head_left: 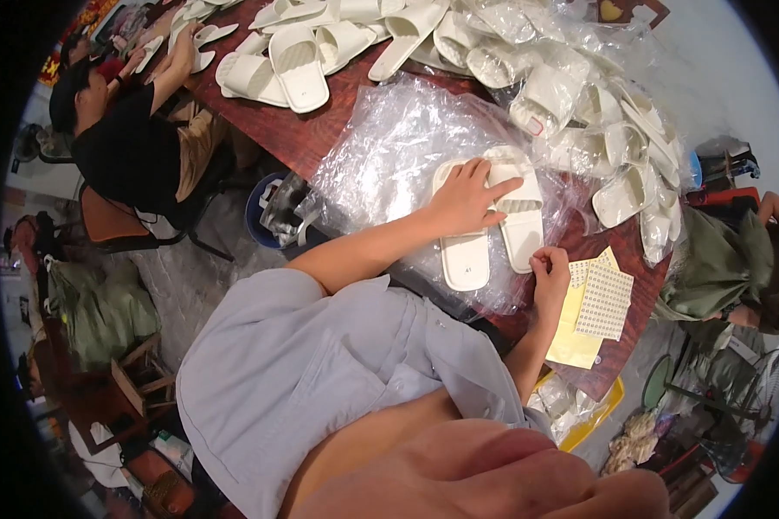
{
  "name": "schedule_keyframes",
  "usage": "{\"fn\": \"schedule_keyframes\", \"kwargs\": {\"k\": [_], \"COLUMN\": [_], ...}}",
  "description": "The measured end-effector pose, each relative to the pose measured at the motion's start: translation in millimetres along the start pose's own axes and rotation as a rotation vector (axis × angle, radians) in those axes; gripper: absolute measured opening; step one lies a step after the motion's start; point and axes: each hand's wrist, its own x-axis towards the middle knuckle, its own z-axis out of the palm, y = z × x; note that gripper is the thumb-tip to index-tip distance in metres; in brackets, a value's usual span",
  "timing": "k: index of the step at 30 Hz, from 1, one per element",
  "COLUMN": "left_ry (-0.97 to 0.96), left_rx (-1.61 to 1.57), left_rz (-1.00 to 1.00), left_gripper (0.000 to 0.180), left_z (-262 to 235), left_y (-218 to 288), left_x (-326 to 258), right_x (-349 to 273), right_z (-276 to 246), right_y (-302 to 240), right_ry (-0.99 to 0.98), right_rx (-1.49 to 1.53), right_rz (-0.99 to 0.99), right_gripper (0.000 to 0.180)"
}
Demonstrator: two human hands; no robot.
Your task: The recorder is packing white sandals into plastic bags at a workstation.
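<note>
A pair of cream slippers lies side by side in front of me, the left slipper [465,266] a little nearer than the right slipper [522,240]. Across their straps my left hand [469,201] lies flat with its fingers spread. Close by the heel of the right slipper, my right hand [549,266] has its fingertips pinched together; anything between them is too small to make out. Under the slippers spreads a pile of clear plastic bags [376,160]. Beside my right wrist, white sheets of small printed stickers [604,301] overlap a yellow sheet [571,344].
Loose cream slippers [299,69] line the far side of the red-brown table [273,134]. Bagged slippers [554,91] are heaped at the far right. A yellow bin [610,403] stands below the right edge, a blue bucket [262,227] at the left. A co-worker [134,143] sits far left.
</note>
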Motion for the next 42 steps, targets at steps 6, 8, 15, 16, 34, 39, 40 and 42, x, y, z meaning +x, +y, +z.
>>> {"fn": "schedule_keyframes", "kwargs": {"k": [6, 8, 15, 16, 34, 39, 40, 42], "left_ry": [0.01, 0.032, 0.439, 0.574, 0.313, -0.029, -0.107, -0.181], "left_rx": [-0.015, -0.031, -0.557, -0.591, -0.195, -0.141, -0.138, -0.137], "left_rz": [-0.027, -0.028, -0.252, -0.33, 0.022, 0.051, 0.066, 0.087], "left_gripper": [0.068, 0.067, 0.036, 0.03, 0.028, 0.055, 0.06, 0.065], "left_z": [-4.4, -3.9, -18.8, -24.8, 29.6, 3.1, 0.9, 0.1], "left_y": [1.2, -0.1, -19.4, -21.2, -19.4, -5.4, -7.0, -7.8], "left_x": [0.0, 0.3, -0.4, -2.8, -15.8, -20.7, -21.9, -20.8], "right_x": [1.5, 4.2, 23.1, 25.6, 25.7, 50.2, 60.7, 76.5], "right_z": [2.4, 9.3, 61.6, 63.8, 22.5, -0.1, -2.9, -1.5], "right_y": [-51.5, -75.8, -91.4, -93.0, -58.4, -73.8, -81.0, -109.2], "right_ry": [-0.021, -0.224, -0.302, -0.313, 0.078, 0.116, 0.105, 0.072], "right_rx": [-0.039, -0.113, -0.509, -0.491, -0.294, -0.287, -0.314, -0.311], "right_rz": [-0.082, -0.271, -0.53, -0.481, -0.055, -0.07, -0.119, -0.205], "right_gripper": [0.014, 0.025, 0.03, 0.029, 0.025, 0.023, 0.021, 0.019]}}
